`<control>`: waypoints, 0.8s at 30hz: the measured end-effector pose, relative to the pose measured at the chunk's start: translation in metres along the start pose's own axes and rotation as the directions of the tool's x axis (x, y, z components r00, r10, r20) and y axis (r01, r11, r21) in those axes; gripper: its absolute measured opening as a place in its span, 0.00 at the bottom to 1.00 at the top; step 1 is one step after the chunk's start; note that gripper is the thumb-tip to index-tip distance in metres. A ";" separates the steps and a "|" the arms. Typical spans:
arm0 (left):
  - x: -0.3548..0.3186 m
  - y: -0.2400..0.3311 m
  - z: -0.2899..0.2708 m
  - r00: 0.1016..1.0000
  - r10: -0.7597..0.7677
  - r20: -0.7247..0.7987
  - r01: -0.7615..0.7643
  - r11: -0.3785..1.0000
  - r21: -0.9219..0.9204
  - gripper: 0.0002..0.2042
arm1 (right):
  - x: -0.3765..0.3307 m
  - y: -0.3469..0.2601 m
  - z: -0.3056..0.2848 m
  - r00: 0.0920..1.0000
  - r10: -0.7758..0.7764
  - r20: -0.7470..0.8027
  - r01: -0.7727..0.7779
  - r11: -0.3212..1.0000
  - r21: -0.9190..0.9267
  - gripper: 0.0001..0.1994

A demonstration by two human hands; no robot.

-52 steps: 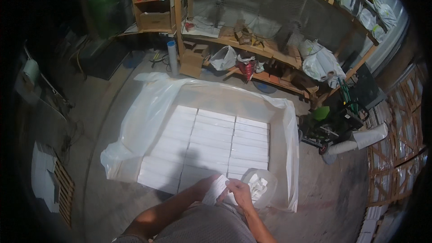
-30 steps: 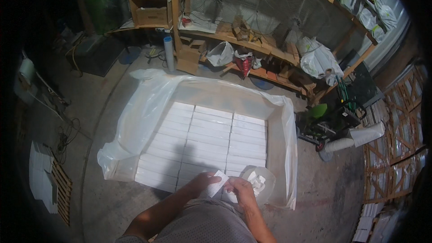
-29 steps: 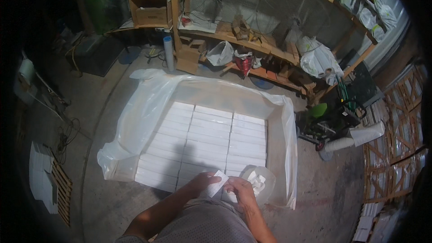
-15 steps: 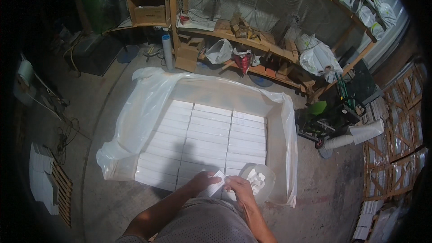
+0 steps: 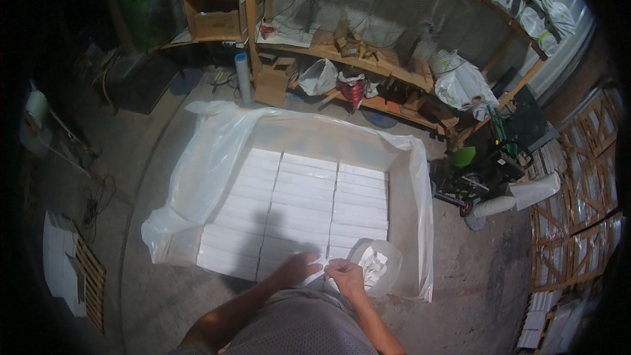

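Small white piece (image 5: 314,271), thin and pale, pinched between both hands at the near edge of the big box; exact shape too small to make out. Clear plastic bag (image 5: 376,267), mouth open and rounded, slumped in the box's near right corner just beside the piece, holding a loose heap of white pieces. White slabs (image 5: 309,207), long and flat, laid in three neat columns filling the box floor, tops level.

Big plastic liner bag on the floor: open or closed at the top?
Open. The plastic liner bag has its sides standing apart, leaving rows of white blocks exposed inside.
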State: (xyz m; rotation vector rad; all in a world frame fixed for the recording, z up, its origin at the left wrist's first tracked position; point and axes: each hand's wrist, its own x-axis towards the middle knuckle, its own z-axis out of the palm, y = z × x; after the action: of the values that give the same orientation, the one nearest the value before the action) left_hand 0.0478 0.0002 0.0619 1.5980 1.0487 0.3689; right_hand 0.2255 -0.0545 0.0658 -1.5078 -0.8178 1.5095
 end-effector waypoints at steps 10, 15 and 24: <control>0.004 0.005 0.001 0.991 -0.097 0.091 0.104 0.992 -0.073 0.16 | -0.006 -0.001 -0.005 0.992 0.080 -0.094 -0.088 0.993 -0.083 0.10; 0.003 0.004 0.000 0.974 -0.215 0.067 0.226 0.919 -0.323 0.19 | -0.013 -0.016 0.002 0.986 -0.064 -0.155 0.069 0.997 0.029 0.09; 0.005 -0.007 0.008 0.999 -0.052 0.016 0.053 0.997 -0.055 0.22 | -0.006 -0.004 0.000 0.970 -0.145 -0.193 0.098 0.967 -0.235 0.09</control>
State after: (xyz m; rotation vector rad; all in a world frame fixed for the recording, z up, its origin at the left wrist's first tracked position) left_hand 0.0533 -0.0015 0.0517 1.5191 1.0592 0.3473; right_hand 0.2250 -0.0585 0.0720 -1.7140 -0.9604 1.1757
